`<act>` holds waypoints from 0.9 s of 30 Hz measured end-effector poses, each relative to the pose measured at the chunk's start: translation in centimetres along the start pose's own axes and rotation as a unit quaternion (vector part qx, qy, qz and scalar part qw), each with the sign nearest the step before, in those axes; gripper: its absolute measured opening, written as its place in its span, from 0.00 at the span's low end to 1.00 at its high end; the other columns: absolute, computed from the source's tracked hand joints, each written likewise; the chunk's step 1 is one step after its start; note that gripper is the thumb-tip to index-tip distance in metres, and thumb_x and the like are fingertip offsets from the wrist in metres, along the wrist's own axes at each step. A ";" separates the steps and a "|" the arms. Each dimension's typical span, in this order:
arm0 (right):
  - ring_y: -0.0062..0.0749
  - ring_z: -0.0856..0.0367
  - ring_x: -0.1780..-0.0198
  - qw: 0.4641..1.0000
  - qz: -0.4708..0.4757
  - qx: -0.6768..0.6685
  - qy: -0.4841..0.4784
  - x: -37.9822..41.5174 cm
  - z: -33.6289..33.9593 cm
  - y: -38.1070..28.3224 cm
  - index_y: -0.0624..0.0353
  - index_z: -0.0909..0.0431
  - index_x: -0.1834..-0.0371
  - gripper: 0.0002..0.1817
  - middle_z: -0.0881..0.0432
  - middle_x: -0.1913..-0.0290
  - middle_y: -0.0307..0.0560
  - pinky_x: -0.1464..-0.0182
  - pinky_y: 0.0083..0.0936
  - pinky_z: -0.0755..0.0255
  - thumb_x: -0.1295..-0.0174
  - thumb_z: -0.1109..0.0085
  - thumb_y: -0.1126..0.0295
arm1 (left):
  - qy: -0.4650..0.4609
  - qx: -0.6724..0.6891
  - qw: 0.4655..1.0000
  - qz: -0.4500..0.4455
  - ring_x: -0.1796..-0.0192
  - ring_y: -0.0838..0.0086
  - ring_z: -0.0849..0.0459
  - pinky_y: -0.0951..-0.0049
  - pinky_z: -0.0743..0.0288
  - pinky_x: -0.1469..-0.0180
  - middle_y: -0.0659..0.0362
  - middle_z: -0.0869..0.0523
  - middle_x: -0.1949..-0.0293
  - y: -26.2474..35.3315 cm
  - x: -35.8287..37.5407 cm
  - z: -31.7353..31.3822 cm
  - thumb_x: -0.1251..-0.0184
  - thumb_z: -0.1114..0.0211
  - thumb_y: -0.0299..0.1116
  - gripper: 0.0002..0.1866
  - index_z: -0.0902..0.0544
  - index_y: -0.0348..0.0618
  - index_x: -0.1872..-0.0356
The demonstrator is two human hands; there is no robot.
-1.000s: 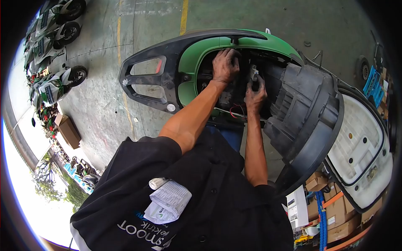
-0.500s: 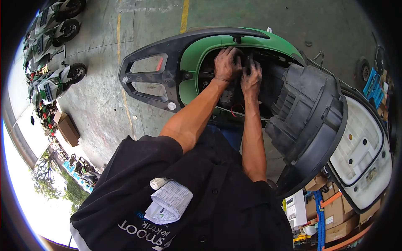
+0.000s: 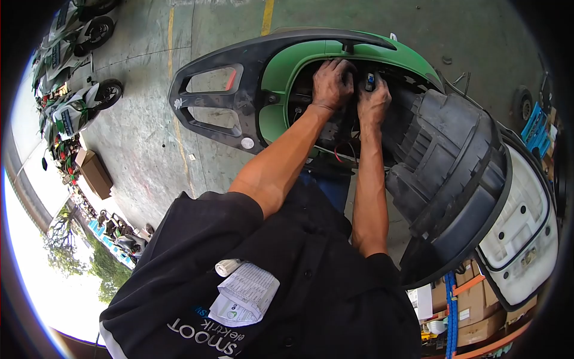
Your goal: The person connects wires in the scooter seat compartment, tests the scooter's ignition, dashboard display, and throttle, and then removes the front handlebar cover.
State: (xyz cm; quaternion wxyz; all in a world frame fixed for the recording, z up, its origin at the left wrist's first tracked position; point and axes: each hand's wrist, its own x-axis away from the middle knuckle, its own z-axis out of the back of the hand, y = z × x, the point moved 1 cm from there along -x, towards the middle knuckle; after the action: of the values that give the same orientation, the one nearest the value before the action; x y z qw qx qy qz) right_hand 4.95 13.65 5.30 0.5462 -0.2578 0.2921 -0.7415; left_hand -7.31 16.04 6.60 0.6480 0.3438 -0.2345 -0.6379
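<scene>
A scooter's green body (image 3: 278, 72) surrounds a dark open bay under the lifted black storage bucket (image 3: 442, 140). Both hands are inside this bay, close to each other. My left hand (image 3: 333, 85) is closed, fingers curled at the bay's upper side, and what they grip is hidden. My right hand (image 3: 374, 103) pinches a small dark piece with a blue part (image 3: 370, 82), which looks like a connector. Below the hands a thin red wire (image 3: 338, 157) loops out. The black rear grab rail (image 3: 209, 66) extends to the left.
The white underside of the seat (image 3: 514, 227) is tilted up at the right. Cardboard boxes (image 3: 478, 305) fill a shelf at lower right. Parked scooters (image 3: 69, 122) line the left, near a brown box (image 3: 94, 173). A loose wheel (image 3: 522, 103) is at the far right.
The right hand has shifted slightly right and turned, bringing the blue part into sight. The left hand has moved a little right and stays curled. The whole view has shifted slightly.
</scene>
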 end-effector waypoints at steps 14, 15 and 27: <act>0.64 0.21 0.58 0.984 -0.150 0.064 -0.068 3.9 -1.9 0.3 0.73 0.20 0.58 0.20 0.23 0.58 0.69 0.54 0.47 0.26 0.46 0.31 0.64 | 0.002 0.005 1.000 -0.011 0.63 0.55 0.19 0.59 0.24 0.59 0.56 0.17 0.68 -0.3 -0.1 -0.1 0.51 0.39 0.24 0.05 0.19 0.48 0.72; 0.64 0.21 0.58 0.984 -0.150 0.066 -0.063 5.3 -1.9 1.6 0.73 0.20 0.58 0.20 0.23 0.58 0.69 0.54 0.47 0.26 0.46 0.31 0.64 | 0.002 0.002 1.000 -0.011 0.63 0.55 0.19 0.59 0.24 0.60 0.55 0.17 0.69 -0.2 0.1 -0.1 0.51 0.39 0.24 0.06 0.19 0.47 0.72; 0.63 0.21 0.52 0.997 -0.056 -0.026 -0.038 1.2 -0.5 0.7 0.68 0.28 0.49 0.17 0.21 0.54 0.66 0.52 0.45 0.26 0.36 0.42 0.68 | -0.009 -0.006 1.000 -0.002 0.61 0.54 0.19 0.58 0.23 0.58 0.55 0.16 0.66 -0.2 0.1 0.0 0.51 0.38 0.25 0.05 0.19 0.48 0.72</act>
State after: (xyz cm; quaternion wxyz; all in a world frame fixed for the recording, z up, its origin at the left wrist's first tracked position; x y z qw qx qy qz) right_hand 4.73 12.41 4.46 0.5077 -0.3156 0.2756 -0.7528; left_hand -7.42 15.99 6.49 0.6464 0.3350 -0.2355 -0.6438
